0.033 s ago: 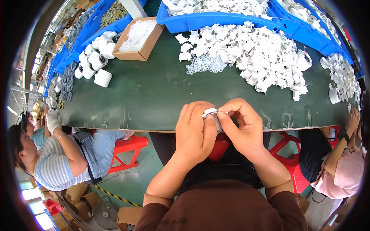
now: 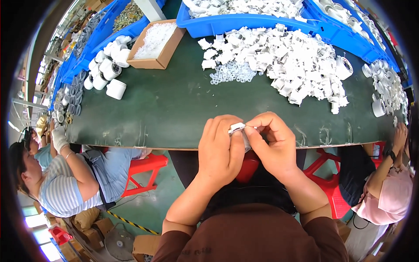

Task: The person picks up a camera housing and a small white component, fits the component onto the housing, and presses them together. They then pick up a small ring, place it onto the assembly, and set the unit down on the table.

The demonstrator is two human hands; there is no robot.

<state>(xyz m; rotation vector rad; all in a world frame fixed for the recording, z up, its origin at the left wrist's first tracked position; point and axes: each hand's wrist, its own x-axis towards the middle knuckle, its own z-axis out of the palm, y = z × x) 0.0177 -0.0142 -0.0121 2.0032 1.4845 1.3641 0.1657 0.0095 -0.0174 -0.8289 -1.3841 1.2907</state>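
Close to the table's front edge, my left hand (image 2: pixel 219 150) is closed around a small white plastic part (image 2: pixel 236 127), which pokes out between thumb and fingers. My right hand (image 2: pixel 276 144) meets it from the right, thumb and forefinger pinched at the part's right end. What lies in that pinch is thin and mostly covered by the fingertips. Something greyish and translucent shows below, between the two thumbs. Beyond the hands lies a big heap of white plastic parts (image 2: pixel 301 65), with a small pile of clear ring-like pieces (image 2: pixel 233 72) at its left.
A cardboard box (image 2: pixel 163 59) of translucent pieces stands at the back left, beside white cylindrical housings (image 2: pixel 116 89). Blue bins (image 2: pixel 248 27) line the far side of the green table (image 2: pixel 166 109). Co-workers sit left and right; one wears a white glove (image 2: pixel 60 139).
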